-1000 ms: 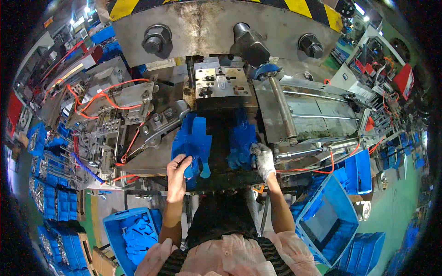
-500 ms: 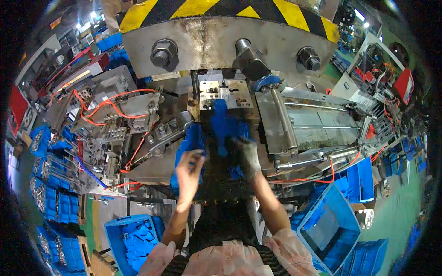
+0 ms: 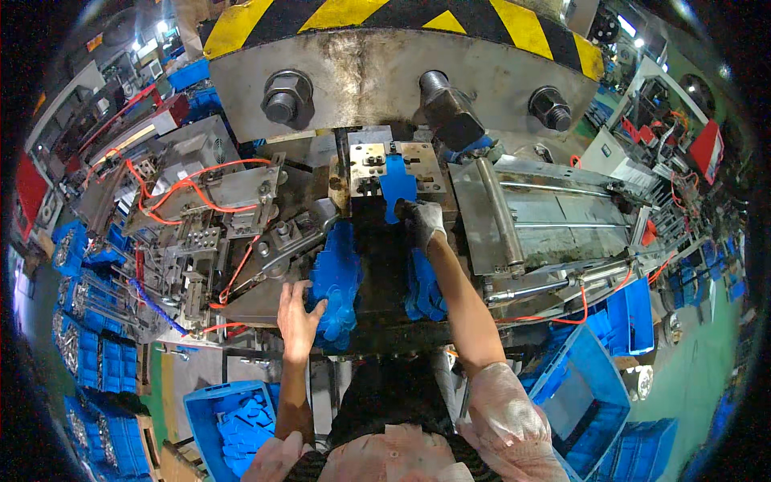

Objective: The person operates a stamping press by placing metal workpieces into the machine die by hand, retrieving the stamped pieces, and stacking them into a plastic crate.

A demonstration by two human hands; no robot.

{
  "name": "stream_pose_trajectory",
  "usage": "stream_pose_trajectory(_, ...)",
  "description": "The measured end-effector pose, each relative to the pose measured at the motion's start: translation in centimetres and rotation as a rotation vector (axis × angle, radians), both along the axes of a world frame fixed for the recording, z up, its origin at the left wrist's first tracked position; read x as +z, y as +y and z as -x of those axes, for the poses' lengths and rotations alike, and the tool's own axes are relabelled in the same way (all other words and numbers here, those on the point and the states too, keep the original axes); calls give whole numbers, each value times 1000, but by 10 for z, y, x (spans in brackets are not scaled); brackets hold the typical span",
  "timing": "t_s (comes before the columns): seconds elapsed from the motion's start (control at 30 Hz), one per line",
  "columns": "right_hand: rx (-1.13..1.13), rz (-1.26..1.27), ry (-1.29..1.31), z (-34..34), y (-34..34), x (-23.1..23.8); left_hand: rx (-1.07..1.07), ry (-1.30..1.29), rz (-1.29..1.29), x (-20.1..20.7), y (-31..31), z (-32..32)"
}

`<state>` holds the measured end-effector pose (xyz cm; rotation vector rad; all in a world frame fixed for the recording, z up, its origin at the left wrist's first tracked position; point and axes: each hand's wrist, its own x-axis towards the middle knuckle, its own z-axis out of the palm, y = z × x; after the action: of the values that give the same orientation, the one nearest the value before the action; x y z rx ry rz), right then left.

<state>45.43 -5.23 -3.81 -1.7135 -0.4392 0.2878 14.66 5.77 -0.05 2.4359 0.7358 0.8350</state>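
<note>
On top of the pale steel die block with holes and bolts (image 3: 369,166), one flat blue contoured plate (image 3: 397,186), narrow end away from the body, lower end overhanging the block's near edge. Two stacks of similar plates on the near side of the block: a left stack (image 3: 336,273) and a right stack (image 3: 423,299); layers overlap, number in each cannot be told.

Beyond and above the block, one heavy grey steel beam with a yellow-and-black striped edge (image 3: 353,88), three large dark bolts on its face. Left of the block, an angled steel bar (image 3: 299,239); right of it, a thick steel cylinder (image 3: 499,213). Well to the near left of the block, an open blue bin (image 3: 195,426) of loose blue pieces. The right forearm partly screens the right stack.

Right hand, white-gloved (image 3: 426,222), just off the block's near edge, arm reaching forward, fingers curled at the plate's lower end; pinching or only pressing, cannot tell. Left hand, bare (image 3: 298,321), nearer the body than the block, open, fingers spread upward, thumb at the left stack's edge.
</note>
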Motion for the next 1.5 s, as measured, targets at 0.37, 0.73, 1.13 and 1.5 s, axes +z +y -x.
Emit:
stream_pose_trajectory(0.37,28,-93,278,1,9,-8,34,84,84,-3,8,6)
stream_pose_trajectory(0.73,44,533,-616,-38,7,-51,21,133,56,4,8,-3)
stream_pose_trajectory(1.13,-15,344,-513,-46,4,-59,-1,275,87,19,16,-8)
stream_pose_trajectory(1.5,6,139,68,-23,-9,-14,-216,26,878,14,45,9)
